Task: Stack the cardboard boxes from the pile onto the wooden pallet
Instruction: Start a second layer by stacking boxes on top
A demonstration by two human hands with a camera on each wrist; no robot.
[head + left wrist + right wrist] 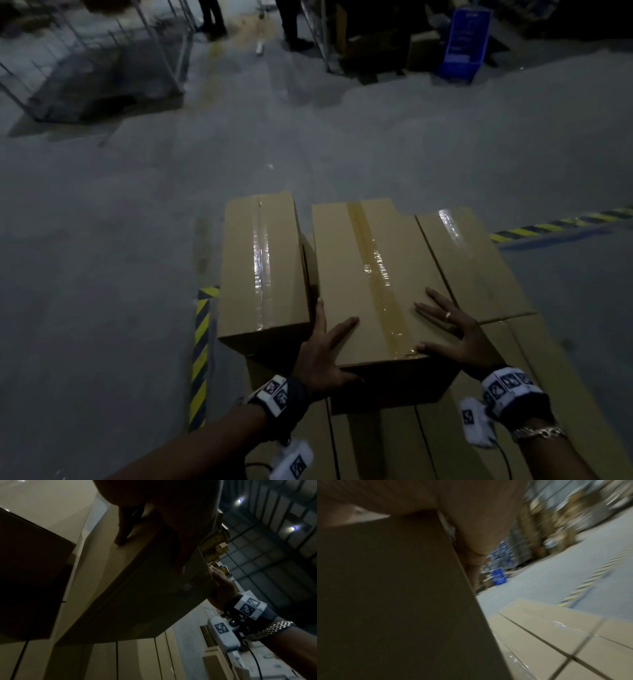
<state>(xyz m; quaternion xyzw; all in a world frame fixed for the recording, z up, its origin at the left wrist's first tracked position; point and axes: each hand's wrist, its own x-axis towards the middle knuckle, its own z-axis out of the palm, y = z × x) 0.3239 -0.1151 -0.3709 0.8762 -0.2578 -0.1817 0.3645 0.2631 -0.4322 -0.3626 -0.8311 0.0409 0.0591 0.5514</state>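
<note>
On top of the middle cardboard box (368, 284), at its near end, both hands lie spread and flat. The left hand (322, 349) wraps the near left corner, thumb on the lid and fingers reaching into the gap beside the left box (262, 267). The right hand (460, 337) presses straight fingers on the lid at the near right corner, clasping nothing. This looks like a push-and-square hold, meant to slide the box home against its neighbour rather than lift it.

The middle box's long axis runs away from the person, its tape seam (376, 274) following that line, roughly parallel to the left box. It sits on a lower layer of boxes (548, 394), with a further box (469, 263) just to its right. The pallet itself is probably beneath the layer, though no view shows it clearly. Beyond the middle box, yellow-black floor tape (202, 346) marks the bay on its left.
</note>
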